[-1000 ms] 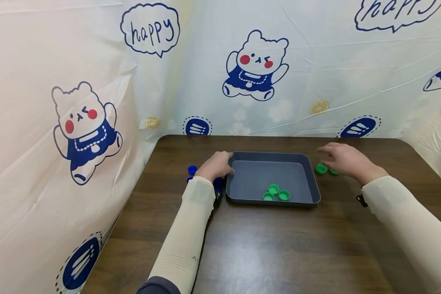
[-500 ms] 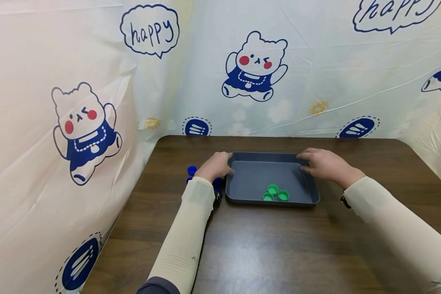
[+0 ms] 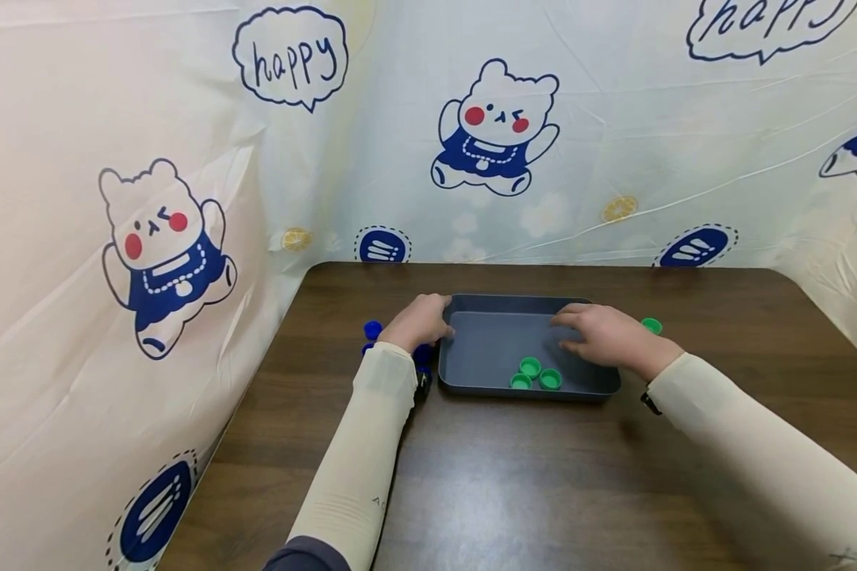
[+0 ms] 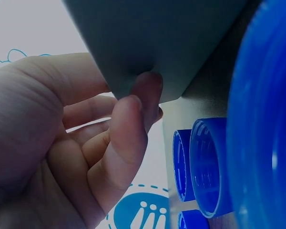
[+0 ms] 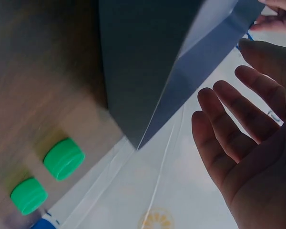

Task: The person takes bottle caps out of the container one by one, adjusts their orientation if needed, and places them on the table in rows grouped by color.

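Note:
A dark grey tray (image 3: 489, 341) lies on the table with three green bottle caps (image 3: 551, 380) near its front wall. My left hand (image 3: 416, 323) grips its left rim near the far corner; in the left wrist view the fingers (image 4: 126, 126) bend against the tray wall (image 4: 148, 33). Over the right part of the tray hovers my right hand (image 3: 607, 337), its fingers apart with nothing between them. Two more green caps (image 5: 64, 160) stand on the table beyond the tray's right side in the right wrist view; the head view shows just one of these caps (image 3: 651, 326).
Several blue caps (image 3: 373, 330) sit left of the tray, partly covered by the left hand and forearm. One blue cap (image 4: 271, 124) looms very close in the left wrist view. A printed cloth (image 3: 614, 143) hangs behind the table's far edge.
My right hand has moved left from above the green caps beside the tray to over the tray's right part. The left hand and the tray stay in place.

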{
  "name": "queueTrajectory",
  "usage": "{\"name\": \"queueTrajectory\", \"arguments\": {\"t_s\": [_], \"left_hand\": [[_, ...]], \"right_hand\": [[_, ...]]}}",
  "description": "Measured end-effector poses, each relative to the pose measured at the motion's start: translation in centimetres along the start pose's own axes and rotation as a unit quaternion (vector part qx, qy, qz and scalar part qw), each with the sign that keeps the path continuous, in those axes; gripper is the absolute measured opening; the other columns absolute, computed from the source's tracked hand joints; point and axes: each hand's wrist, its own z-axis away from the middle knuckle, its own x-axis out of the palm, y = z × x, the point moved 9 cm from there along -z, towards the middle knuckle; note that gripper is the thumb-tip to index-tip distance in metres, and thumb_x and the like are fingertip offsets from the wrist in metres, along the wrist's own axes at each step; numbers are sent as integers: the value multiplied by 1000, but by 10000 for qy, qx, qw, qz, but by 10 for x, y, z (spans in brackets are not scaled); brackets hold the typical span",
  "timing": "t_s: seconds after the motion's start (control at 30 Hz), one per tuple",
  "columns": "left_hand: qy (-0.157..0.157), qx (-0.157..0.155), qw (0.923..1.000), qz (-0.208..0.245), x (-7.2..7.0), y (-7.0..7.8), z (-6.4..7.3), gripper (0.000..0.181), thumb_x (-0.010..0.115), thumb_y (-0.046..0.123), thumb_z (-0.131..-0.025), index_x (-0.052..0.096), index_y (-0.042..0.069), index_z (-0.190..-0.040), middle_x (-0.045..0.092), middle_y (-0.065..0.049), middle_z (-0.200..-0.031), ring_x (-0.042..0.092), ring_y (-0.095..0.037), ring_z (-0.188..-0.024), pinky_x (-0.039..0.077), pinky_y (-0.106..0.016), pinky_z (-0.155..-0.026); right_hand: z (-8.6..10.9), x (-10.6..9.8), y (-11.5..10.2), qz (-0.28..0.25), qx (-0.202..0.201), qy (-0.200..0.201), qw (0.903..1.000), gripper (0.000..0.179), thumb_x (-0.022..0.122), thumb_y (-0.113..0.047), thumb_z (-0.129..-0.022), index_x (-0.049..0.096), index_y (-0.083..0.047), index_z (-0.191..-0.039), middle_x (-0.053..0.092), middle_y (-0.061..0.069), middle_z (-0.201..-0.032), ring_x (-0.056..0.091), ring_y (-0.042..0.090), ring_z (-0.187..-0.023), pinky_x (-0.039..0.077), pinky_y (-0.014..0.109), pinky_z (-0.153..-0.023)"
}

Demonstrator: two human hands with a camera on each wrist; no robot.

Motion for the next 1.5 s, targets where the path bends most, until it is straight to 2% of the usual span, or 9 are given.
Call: {"name": "queueTrajectory", "arguments": {"t_s": [0.13, 0.37, 0.7, 1.1, 1.5], "left_hand": [[22, 6, 10000, -4, 0, 0, 0, 70, 69, 16, -92, 33, 11, -153, 51, -12, -138, 64, -24, -63, 52, -31, -57], [8, 63, 9999, 127, 0, 0, 1, 71, 69, 14, -92, 32, 10, -153, 58, -11, -126, 63, -27, -61, 49, -31, -53], [46, 69, 9999, 98, 0, 0, 2, 71, 69, 15, -92, 33, 9, -152, 54, -12, -134, 62, -23, -59, 50, -31, -54], [47, 85, 9999, 87, 0, -1, 2, 71, 69, 14, -92, 33, 10, -152, 55, -12, -133, 63, -23, -59, 51, -32, -55], [33, 68, 10000, 18, -1, 2, 2, 71, 69, 15, -92, 32, 9, -152, 53, -12, -136, 64, -23, -62, 52, -31, -57]], "right_hand": [[-3, 5, -10, -3, -188, -31, 9998, 39, 73, -14, -87, 65, -6, -124, 61, 10, -120, 61, 30, -106, 52, 47, -86], [-8, 10, -28, -119, -417, -128, 9990, 37, 73, -16, -88, 66, -7, -123, 62, 8, -119, 62, 27, -107, 52, 45, -86], [-12, 19, -48, -72, -859, -196, 9961, 36, 72, -19, -89, 66, -7, -123, 62, 7, -118, 61, 25, -108, 52, 43, -86], [-16, 30, -56, -122, -1208, -159, 9925, 35, 72, -18, -89, 67, -7, -121, 62, 5, -115, 63, 23, -103, 53, 40, -82], [-18, 32, -60, -32, -1207, -261, 9923, 35, 73, -16, -87, 68, -8, -121, 62, 4, -113, 64, 22, -101, 53, 39, -82]]}}
